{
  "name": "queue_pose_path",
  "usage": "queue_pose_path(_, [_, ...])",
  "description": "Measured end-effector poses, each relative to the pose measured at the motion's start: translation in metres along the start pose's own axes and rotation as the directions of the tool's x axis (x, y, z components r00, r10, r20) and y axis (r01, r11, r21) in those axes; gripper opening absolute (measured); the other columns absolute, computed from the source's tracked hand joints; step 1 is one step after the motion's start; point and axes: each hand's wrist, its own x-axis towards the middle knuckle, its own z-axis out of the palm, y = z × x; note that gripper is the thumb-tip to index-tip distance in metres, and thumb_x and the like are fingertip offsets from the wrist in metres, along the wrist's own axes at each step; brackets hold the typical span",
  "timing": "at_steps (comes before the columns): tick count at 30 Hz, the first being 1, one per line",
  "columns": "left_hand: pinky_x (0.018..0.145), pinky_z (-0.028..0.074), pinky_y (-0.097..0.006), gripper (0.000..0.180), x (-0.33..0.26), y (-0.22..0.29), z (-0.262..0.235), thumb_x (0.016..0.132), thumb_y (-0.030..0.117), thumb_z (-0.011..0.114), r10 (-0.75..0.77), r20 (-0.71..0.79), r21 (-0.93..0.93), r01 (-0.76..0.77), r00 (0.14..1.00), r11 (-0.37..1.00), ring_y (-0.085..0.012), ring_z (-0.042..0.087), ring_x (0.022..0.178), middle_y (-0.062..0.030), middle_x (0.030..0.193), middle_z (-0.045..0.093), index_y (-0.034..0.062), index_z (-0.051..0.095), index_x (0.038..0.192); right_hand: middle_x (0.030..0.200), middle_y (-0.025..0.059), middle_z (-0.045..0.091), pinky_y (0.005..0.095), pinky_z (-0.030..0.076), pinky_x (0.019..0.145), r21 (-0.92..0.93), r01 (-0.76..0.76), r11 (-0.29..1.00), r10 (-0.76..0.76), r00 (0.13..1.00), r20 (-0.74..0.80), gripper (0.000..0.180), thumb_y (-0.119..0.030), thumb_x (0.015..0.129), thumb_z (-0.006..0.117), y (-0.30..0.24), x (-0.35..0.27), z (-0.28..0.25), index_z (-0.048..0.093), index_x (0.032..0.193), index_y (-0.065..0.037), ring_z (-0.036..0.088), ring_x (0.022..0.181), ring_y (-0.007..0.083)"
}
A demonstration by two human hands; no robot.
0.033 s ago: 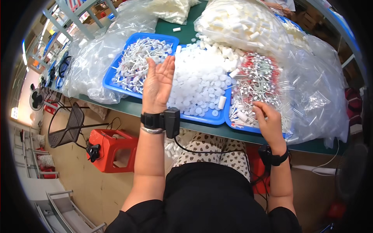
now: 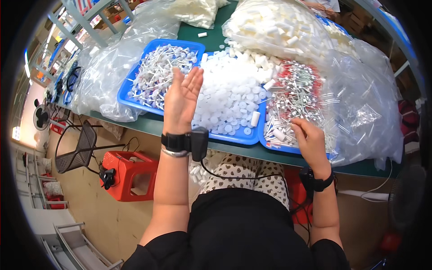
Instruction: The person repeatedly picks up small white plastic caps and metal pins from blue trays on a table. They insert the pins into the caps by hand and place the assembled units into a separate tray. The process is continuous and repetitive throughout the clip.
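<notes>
My left hand [image 2: 181, 100] is held up palm-up with its fingers stretched out, nothing in it. It hovers between a blue tray [image 2: 135, 106] of white stick-like pieces with round translucent ends and a blue tray [image 2: 240, 139] heaped with translucent discs [image 2: 234, 112]. My right hand [image 2: 311, 140] is at the near side of a third blue tray [image 2: 266, 144], filled with thin metal-looking rods [image 2: 300, 99] with white and red ends. Its thumb and index finger are pinched together; what lies between them, if anything, is too small to make out.
A big clear bag [image 2: 279, 29] of white foam-like cylinders stands behind the trays. Crumpled plastic bags [image 2: 105, 78] lie at left, and another plastic bag [image 2: 364, 108] at right. A red stool [image 2: 128, 175] and a dark chair [image 2: 81, 150] are on the floor at left.
</notes>
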Motion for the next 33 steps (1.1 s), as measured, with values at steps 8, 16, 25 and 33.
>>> queue_pose_path(8, [0.083,0.050,-0.034,0.032,-0.066,-0.092,-0.007,0.084,0.004,0.069,-0.021,0.501,0.865,-0.502,0.865,-0.013,-0.0262,0.062,0.095,-0.0102,0.109,0.065,0.0031,0.064,0.115,0.082,0.0089,0.062,0.0379,0.049,0.068,-0.370,0.312,0.875,-0.300,0.950,0.091,0.009,-0.002,0.078,0.064,0.001,0.001,0.013,0.067,0.086,-0.005,0.061,0.078,0.0273])
queue_pose_path(16, [0.082,0.049,-0.042,0.029,-0.062,-0.103,-0.004,0.078,-0.002,0.066,-0.016,0.576,0.796,-0.565,0.817,-0.217,-0.0342,0.057,0.094,-0.0122,0.101,0.060,0.0041,0.064,0.106,0.080,0.0081,0.055,0.0368,0.046,0.069,-0.610,0.443,0.657,-0.342,0.896,0.283,0.001,-0.007,0.073,0.059,0.013,0.013,0.032,0.059,0.072,-0.006,0.056,0.079,0.0259])
queue_pose_path(25, [0.079,0.049,-0.043,0.015,-0.059,-0.104,-0.004,0.078,0.003,0.070,-0.053,0.563,0.783,-0.553,0.825,-0.283,-0.0336,0.058,0.093,-0.0127,0.092,0.061,0.0037,0.066,0.093,0.087,0.0121,0.059,0.0399,0.048,0.065,-0.352,0.328,0.877,-0.322,0.944,0.075,0.005,-0.003,0.079,0.065,0.006,0.011,0.021,0.060,0.079,-0.002,0.060,0.075,0.0302])
queue_pose_path(33, [0.067,0.050,-0.030,0.015,-0.061,-0.094,0.004,0.087,0.014,0.073,0.004,0.298,0.908,-0.285,0.954,0.306,-0.0203,0.062,0.074,-0.0077,0.090,0.065,0.0020,0.067,0.093,0.087,0.0119,0.066,0.0362,0.046,0.059,-0.062,-0.077,0.995,0.077,0.997,-0.003,0.013,-0.007,0.085,0.069,-0.003,0.006,0.011,0.062,0.094,-0.002,0.060,0.067,0.0224])
